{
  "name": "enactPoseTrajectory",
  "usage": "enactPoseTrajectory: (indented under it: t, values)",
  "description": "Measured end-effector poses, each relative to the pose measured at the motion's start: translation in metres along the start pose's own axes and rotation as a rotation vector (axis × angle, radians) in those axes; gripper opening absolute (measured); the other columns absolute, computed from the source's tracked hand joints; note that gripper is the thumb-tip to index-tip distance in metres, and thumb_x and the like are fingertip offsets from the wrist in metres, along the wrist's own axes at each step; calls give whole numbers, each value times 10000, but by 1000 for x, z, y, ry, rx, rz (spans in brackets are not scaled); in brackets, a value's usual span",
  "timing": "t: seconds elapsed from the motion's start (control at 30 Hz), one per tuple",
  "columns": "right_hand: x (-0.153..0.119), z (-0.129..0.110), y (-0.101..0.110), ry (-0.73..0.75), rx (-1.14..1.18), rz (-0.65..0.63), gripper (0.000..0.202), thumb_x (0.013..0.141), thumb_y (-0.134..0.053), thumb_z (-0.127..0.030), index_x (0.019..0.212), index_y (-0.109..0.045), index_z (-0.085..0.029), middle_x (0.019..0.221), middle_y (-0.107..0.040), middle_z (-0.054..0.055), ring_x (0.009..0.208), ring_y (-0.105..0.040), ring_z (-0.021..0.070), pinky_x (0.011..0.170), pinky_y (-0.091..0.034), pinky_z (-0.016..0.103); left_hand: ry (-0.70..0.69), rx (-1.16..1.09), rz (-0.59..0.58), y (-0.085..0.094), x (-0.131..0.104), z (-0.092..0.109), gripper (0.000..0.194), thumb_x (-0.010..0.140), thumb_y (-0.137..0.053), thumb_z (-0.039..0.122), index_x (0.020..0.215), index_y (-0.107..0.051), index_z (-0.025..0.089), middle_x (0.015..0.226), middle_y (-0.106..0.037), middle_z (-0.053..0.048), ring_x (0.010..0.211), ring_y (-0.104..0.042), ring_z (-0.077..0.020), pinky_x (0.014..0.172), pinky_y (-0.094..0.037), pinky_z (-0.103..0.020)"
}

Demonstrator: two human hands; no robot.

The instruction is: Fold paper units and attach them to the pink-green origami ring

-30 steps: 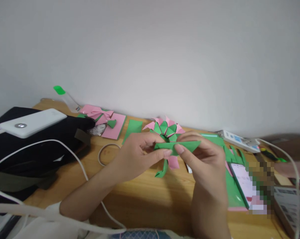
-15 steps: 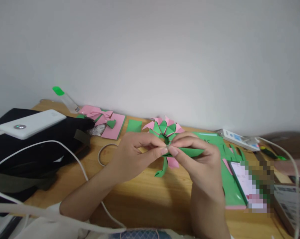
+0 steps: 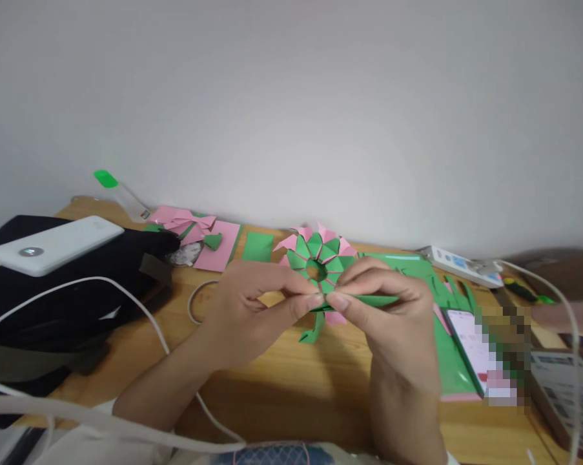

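Between my two hands is a narrow folded strip of green paper (image 3: 376, 300). My left hand (image 3: 266, 297) pinches its left end between thumb and forefinger. My right hand (image 3: 385, 297) pinches it right beside that, thumb tip almost touching the left thumb, and the strip's pointed end sticks out past its fingers. Just behind the fingertips a ring-shaped paper flower (image 3: 314, 245), green inside with pink points, lies on the table, partly hidden by my hands. A curled green paper stem (image 3: 312, 332) shows below my fingers.
Left are a white power bank (image 3: 59, 244) on a black bag (image 3: 78, 303), and a tape ring (image 3: 193, 303). Behind lie pink paper sheets (image 3: 226, 242) and a green square (image 3: 257, 247). Right are a phone (image 3: 465, 342), green paper pieces (image 3: 450, 371) and a power strip (image 3: 460, 266). White cables cross the front.
The green strip has tilted, so it looks thinner, and my fingers have shifted slightly along it. More of the paper flower shows behind my hands. The camera view has moved a little.
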State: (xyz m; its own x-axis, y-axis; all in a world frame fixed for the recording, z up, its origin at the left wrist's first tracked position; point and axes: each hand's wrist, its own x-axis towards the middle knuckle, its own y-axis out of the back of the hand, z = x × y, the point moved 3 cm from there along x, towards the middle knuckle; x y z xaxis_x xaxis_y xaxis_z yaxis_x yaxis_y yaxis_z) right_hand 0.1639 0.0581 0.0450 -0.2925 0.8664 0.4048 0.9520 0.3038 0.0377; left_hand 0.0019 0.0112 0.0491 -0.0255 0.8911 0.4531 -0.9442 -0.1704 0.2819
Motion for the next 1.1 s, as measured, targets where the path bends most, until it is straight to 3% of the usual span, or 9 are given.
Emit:
enactPoseTrajectory:
  t: [0.23,0.43,0.6,0.73,0.93,1.0,1.1]
  values:
    - [0,-3,11,19,45,31,166,737,-782,-141,755,-767,-305,694,-686,-23,666,-624,124,598,-535,260,48,-109,140,2,1,-2,131,736,-755,149,652,-745,249,583,-716,51,520,-626,-99,577,-522,-217]
    - [1,0,16,7,22,-10,119,833,-715,-239,847,-776,-340,823,-717,1,776,-654,156,623,-551,290,209,-249,282,3,2,-10,142,678,-807,146,636,-749,268,627,-742,50,571,-657,-119,556,-538,-230]
    - [3,3,16,26,18,15,149,861,-676,-226,883,-776,-336,822,-720,0,810,-658,163,744,-555,336,217,-244,263,3,3,-10,96,761,-748,185,696,-754,255,659,-739,51,616,-671,-120,567,-551,-222]
    - [2,4,15,4,44,57,161,857,-674,-209,858,-777,-333,831,-715,0,814,-648,161,708,-545,317,198,-202,246,3,4,-10,118,783,-701,140,738,-759,232,695,-755,40,638,-691,-117,583,-560,-198]
    - [3,8,13,-36,82,114,132,843,-694,-215,799,-778,-308,754,-682,-13,726,-600,129,649,-496,277,230,-244,313,0,8,-18,85,738,-724,142,700,-751,214,656,-754,33,587,-690,-119,529,-555,-181]
    - [4,10,13,-42,85,142,108,834,-704,-235,787,-778,-299,752,-682,-12,715,-598,125,638,-491,273,276,-294,254,-3,10,-21,57,731,-735,159,700,-752,204,635,-749,25,566,-689,-130,507,-551,-189]
    - [5,11,17,-35,76,202,99,829,-709,-258,761,-774,-289,744,-680,-12,708,-598,125,652,-495,278,336,-380,41,-10,13,-24,87,774,-708,193,706,-761,204,639,-753,10,597,-712,-144,532,-569,-193]
